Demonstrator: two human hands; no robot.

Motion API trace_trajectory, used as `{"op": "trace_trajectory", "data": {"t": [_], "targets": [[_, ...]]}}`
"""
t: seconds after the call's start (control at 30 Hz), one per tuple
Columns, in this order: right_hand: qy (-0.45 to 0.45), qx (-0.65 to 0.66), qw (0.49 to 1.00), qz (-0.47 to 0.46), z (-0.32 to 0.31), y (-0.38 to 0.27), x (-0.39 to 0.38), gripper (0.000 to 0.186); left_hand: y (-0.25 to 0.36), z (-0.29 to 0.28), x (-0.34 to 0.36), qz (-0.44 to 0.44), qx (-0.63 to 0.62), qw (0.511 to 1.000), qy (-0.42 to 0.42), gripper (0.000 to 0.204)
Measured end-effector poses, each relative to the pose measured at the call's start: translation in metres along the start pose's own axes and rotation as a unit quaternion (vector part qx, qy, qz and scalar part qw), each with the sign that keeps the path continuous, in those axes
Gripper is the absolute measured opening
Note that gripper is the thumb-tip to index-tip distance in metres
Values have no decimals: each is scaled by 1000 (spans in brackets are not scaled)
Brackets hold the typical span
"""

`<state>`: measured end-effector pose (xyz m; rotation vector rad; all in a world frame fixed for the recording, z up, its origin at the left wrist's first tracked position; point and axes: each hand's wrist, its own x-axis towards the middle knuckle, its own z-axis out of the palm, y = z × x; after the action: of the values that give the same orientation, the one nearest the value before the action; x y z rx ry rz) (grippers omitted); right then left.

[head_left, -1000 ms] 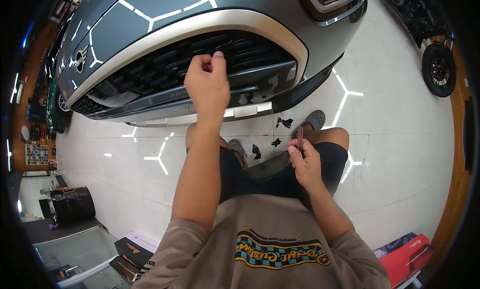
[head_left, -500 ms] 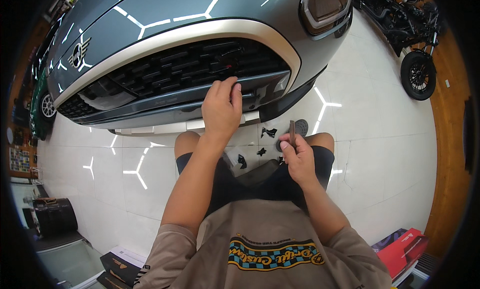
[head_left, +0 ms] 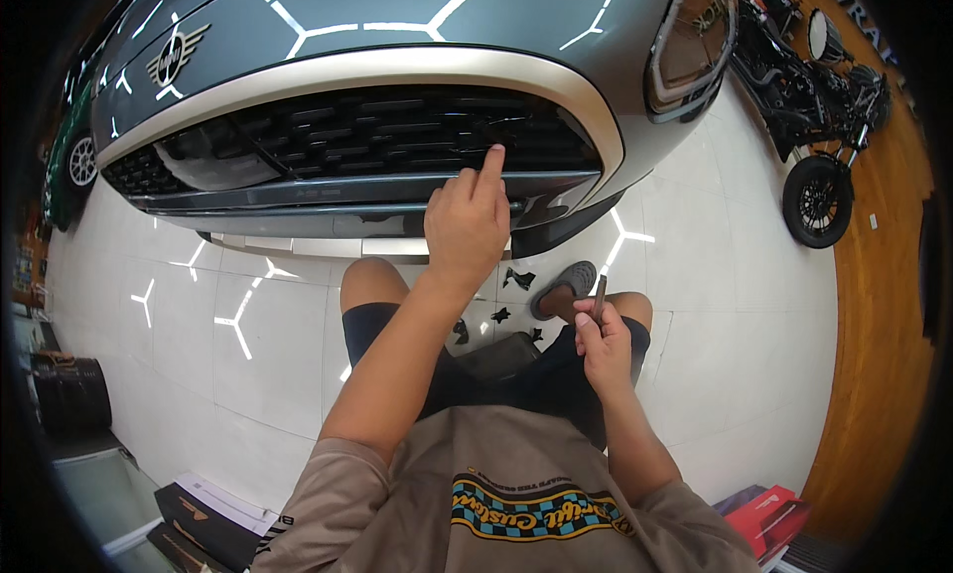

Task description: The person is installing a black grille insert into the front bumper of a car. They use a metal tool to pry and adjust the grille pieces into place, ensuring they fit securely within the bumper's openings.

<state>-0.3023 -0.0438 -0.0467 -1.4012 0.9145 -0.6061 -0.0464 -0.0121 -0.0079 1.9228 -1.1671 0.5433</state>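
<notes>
My left hand (head_left: pixel 467 220) reaches up to the car's black grille (head_left: pixel 397 126), its index finger stretched out and its tip at the lower right part of the mesh. The other fingers are bent, and nothing shows in them. Just below runs a glossy grey trim bar (head_left: pixel 357 190), partly covered by this hand. Over my right knee, my right hand (head_left: pixel 606 350) is closed around a slim, flat brown strip-like tool (head_left: pixel 601 293), which points upward. A pale gold surround (head_left: pixel 476 60) frames the grille.
Black scrap pieces (head_left: pixel 517 278) lie on the tiled floor between my legs. A dark motorcycle (head_left: pixel 819 106) stands at the far right, a green car (head_left: pixel 71 166) at the far left. Boxes lie at the lower left (head_left: pixel 204 518) and lower right (head_left: pixel 764 518).
My left hand has moved slightly right, its index finger now stretched to the grille. The right hand, still gripping the brown tool, sits a little lower. The whole view has shifted.
</notes>
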Motion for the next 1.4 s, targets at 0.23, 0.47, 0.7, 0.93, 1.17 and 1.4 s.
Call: {"op": "trace_trajectory", "data": {"t": [0.23, 0.47, 0.7, 0.93, 1.17, 1.4], "targets": [[-31, -30, 999, 12, 13, -12, 1, 18, -11, -10, 10, 21, -4, 1000, -19, 39], [-32, -23, 999, -21, 28, -22, -1, 18, -11, -26, -34, -202, -302, 922, -134, 35], [-62, 36, 997, -35, 50, -49, 5, 16, 27, -50, -72, -263, -606, 665, -349, 56], [-17, -39, 997, -69, 43, -45, 19, 9, 14, -61, -13, -243, -414, 857, -189, 25], [-27, -39, 997, -67, 24, -44, 14, 24, -1, -47, 45, -118, -207, 971, -23, 24], [-54, -71, 985, -146, -1, -75, 35, 47, -11, -35, 47, -13, -110, 993, -28, 31]]}}
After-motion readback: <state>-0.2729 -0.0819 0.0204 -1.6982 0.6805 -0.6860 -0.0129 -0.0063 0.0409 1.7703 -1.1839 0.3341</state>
